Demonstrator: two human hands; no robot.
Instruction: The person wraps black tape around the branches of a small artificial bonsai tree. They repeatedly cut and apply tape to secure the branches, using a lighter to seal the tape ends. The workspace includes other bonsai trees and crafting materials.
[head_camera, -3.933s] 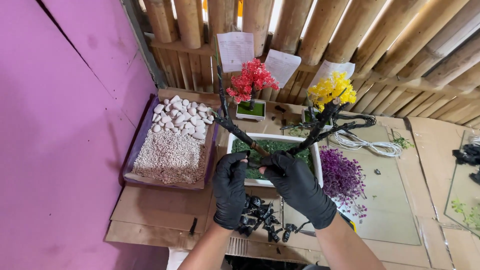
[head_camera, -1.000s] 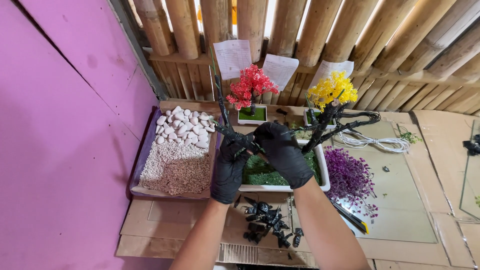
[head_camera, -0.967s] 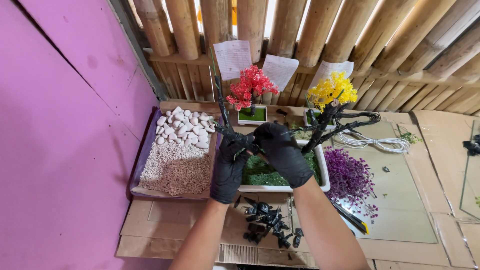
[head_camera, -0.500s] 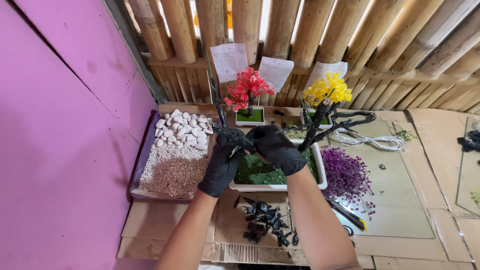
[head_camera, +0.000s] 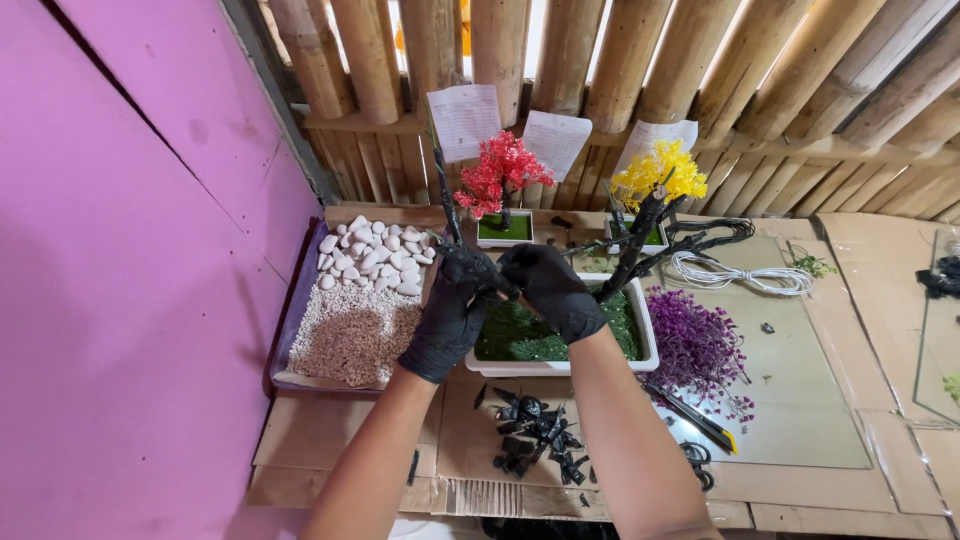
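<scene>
Black branching tree trunk (head_camera: 470, 262), knobbly and matte, stands over the white rectangular planter (head_camera: 560, 362) of green moss. My gloved left hand (head_camera: 450, 318) and right hand (head_camera: 555, 290) meet, both clamped on its twigs. Left of them sits a tray of white stones (head_camera: 370, 258) and gravel; purple foliage (head_camera: 695, 345) crowds the right.
</scene>
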